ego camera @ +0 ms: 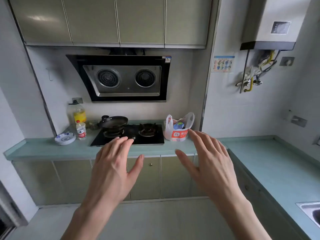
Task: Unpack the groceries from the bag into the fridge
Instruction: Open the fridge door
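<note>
A white plastic grocery bag [178,130] with an orange logo stands on the teal countertop [52,149], right of the hob, against the back wall. Its handles stick up and blue packaging shows inside its mouth. My left hand [114,167] is stretched out in front of me with straight, spread fingers, holding nothing. My right hand [209,161] is held out the same way, its fingertips in line with the bag's lower right side; I cannot tell whether they touch it. No fridge is in view.
A black two-burner gas hob [150,139] carries a dark wok [114,122]. Left of it stand an oil jug [78,113], a small bottle [81,130] and stacked blue-white plates [65,138]. A range hood [124,78] hangs above. A sink corner [311,212] shows at lower right.
</note>
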Tool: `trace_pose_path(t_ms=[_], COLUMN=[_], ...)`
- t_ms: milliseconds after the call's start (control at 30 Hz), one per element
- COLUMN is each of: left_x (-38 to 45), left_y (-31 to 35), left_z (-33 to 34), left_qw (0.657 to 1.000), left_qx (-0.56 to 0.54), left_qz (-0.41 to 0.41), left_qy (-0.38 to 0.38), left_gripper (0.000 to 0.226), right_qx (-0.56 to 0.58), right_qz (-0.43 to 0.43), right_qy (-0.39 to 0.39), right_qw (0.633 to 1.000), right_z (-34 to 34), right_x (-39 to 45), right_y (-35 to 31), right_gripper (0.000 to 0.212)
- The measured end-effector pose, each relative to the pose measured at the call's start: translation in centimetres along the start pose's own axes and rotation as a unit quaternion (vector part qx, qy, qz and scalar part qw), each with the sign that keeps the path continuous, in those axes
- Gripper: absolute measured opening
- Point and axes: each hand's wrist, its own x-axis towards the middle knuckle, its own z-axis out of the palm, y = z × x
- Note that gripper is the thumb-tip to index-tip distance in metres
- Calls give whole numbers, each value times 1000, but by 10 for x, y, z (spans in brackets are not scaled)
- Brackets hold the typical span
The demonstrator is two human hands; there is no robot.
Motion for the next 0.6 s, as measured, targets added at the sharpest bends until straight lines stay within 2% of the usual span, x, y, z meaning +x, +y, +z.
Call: trace_pose_path(t_ms=[200,400,600], left_x=[53,100,116], left_y=[-6,-14,-40], left_z=[49,88,93], left_qw=[999,998,987], left_qx=[16,49,123], left_qz=[-23,-43,-102], left_qy=[-15,9,8], left_gripper=[59,55,55], right_qx=[43,85,132], right_qz=[-22,-48,-107], right_qy=[-2,-5,-26], right_qw=[999,995,985], right_z=[51,101,151], right_x=[61,121,174], right_y=[32,66,46], right_gripper=[69,69,68])
